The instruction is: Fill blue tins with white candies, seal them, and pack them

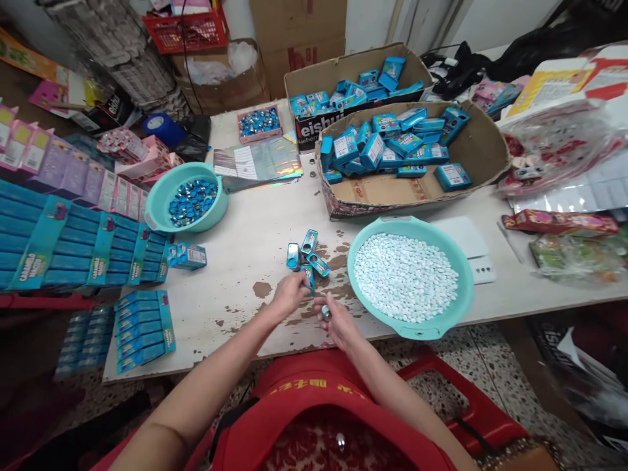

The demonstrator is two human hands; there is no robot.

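Observation:
My left hand (pixel 290 294) pinches the near end of a small blue candy box (pixel 308 271), one in a little cluster on the table. Three others sit close around it: one box (pixel 293 255) on the left, one (pixel 309 241) at the back and one (pixel 321 264) on the right, with dark round openings showing in their ends. A small round silvery cap (pixel 326 313) is between the fingers of my right hand (pixel 339 323), just right of the left hand. Beside my right hand stands a turquoise basin (pixel 464 294) full of small white candies.
Behind are two cardboard boxes (pixel 471 186) (pixel 294 85) of blue packs. A turquoise bowl (pixel 220 206) of blue and silver caps stands left, near stacked blue display packs (pixel 98 242). A white scale (pixel 471 242) lies partly under the basin. The table's front edge is close.

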